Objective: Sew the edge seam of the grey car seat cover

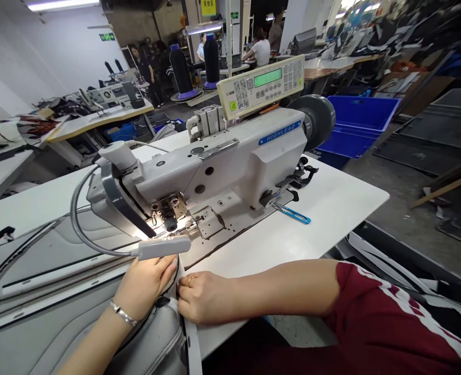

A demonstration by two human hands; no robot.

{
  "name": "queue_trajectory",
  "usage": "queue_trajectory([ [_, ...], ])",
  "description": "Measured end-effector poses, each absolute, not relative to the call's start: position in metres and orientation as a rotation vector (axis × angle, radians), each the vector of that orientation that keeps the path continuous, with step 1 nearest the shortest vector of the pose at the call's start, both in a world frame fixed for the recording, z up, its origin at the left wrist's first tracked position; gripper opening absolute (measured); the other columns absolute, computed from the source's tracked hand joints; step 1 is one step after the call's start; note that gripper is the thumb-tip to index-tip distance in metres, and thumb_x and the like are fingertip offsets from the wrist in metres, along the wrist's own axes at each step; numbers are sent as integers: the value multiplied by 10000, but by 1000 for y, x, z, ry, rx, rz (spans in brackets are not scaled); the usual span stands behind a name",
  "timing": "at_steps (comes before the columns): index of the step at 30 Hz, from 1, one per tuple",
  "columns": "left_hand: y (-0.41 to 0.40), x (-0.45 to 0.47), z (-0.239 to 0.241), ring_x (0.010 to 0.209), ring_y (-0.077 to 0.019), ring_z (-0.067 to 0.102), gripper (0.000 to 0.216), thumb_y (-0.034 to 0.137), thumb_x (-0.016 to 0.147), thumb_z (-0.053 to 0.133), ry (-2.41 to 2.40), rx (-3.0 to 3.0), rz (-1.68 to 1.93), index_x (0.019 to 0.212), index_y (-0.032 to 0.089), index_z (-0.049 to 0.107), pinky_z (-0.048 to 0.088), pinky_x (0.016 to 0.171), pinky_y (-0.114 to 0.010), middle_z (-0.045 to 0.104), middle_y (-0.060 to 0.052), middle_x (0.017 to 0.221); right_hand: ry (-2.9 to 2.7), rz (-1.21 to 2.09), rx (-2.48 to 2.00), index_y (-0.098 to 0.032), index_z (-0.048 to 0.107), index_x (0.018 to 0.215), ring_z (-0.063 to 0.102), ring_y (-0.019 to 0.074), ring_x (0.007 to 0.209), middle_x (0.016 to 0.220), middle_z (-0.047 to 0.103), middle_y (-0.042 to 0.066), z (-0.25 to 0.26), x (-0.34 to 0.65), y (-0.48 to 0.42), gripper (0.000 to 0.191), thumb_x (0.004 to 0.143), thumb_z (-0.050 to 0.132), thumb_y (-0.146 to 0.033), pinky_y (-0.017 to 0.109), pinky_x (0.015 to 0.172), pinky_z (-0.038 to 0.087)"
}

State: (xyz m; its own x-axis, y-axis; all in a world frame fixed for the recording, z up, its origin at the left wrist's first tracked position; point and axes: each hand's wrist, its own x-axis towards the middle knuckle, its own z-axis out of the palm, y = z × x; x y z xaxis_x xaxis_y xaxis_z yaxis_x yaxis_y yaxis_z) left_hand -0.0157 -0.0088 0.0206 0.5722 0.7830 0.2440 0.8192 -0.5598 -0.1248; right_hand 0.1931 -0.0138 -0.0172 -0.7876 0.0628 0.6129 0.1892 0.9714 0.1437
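Observation:
My left hand (pixel 146 286) lies on a grey leather-like cover (pixel 59 271) spread over the table, fingers curled over its edge just below the lamp head (pixel 164 247). My right hand (pixel 205 297), with a ring on one finger, pinches the same material's edge beside the left hand. Both hands sit in front of the needle area (pixel 171 221) of a white Highlead sewing machine (pixel 230 161). A metal bracelet circles my left wrist.
A control panel (pixel 261 86) tops the machine, with dark thread cones (pixel 181 70) behind. Blue scissors or snips (pixel 295 214) lie on the white table (pixel 332 203). A blue bin (pixel 357 125) stands on the floor at right. People work at far tables.

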Motion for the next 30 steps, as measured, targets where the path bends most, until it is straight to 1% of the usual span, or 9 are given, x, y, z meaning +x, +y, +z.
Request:
queue_trajectory([
  [5,-4,-11,20,753,-256,631,447,352,1056,299,-1349,-2492,-252,1032,202,719,446,672,-361,690,-91,851,-2553,-237,-228,-159,540,642,550,170,606,659,563,45,-17,192,-11,210,836,539,-76,287,581,472],
  [12,15,-5,29,717,-224,592,415,321,1009,390,-1398,-2530,-374,728,193,666,467,707,-340,651,-79,739,-2690,-64,-347,-132,606,733,607,192,789,813,649,80,-16,189,1,168,871,530,-75,310,738,522],
  [14,9,-9,41,730,-210,628,422,327,1013,369,-1487,-2637,-406,787,201,703,504,692,-317,697,-61,793,-2720,100,-348,-133,619,758,615,197,861,860,673,75,-12,192,2,106,831,565,-79,305,798,519],
  [17,-16,-25,61,948,-194,683,357,217,920,406,-1441,-2895,-326,1098,223,715,562,823,-282,726,-31,1096,-2656,455,-421,-151,622,799,611,148,795,801,675,21,-2,197,-4,90,833,559,-95,242,793,498],
  [19,-36,-37,70,1040,-195,671,529,134,779,439,-1369,-2928,-243,1257,219,650,563,880,-272,687,-39,1204,-2615,552,-459,-164,616,820,600,132,722,730,653,-6,7,198,-11,94,892,587,-215,251,833,488],
  [22,-53,-46,77,859,-166,677,570,61,748,388,-1458,-2912,-133,1222,229,659,566,732,-229,688,-41,976,-2725,458,-412,-162,623,832,626,176,748,685,644,11,21,195,-20,362,871,668,-519,369,987,452],
  [24,-55,-42,80,762,-171,652,556,21,759,348,-1543,-2898,-8,1135,243,693,547,663,-244,648,-34,845,-2845,406,-405,-144,647,852,644,210,768,669,652,36,25,187,-22,469,873,631,-612,411,1005,446],
  [28,-53,-25,88,794,-223,642,554,-19,721,352,-1691,-2777,253,1047,229,726,542,690,-321,629,-58,845,-3000,432,-405,-107,709,983,670,272,894,821,720,98,15,157,-16,551,918,545,-629,457,948,498],
  [30,-56,-17,88,827,-234,641,578,-35,729,329,-1729,-2708,271,1071,207,726,548,730,-347,631,-78,869,-3012,402,-343,-134,729,971,665,272,953,910,733,99,5,135,-12,413,918,596,-521,443,904,523],
])
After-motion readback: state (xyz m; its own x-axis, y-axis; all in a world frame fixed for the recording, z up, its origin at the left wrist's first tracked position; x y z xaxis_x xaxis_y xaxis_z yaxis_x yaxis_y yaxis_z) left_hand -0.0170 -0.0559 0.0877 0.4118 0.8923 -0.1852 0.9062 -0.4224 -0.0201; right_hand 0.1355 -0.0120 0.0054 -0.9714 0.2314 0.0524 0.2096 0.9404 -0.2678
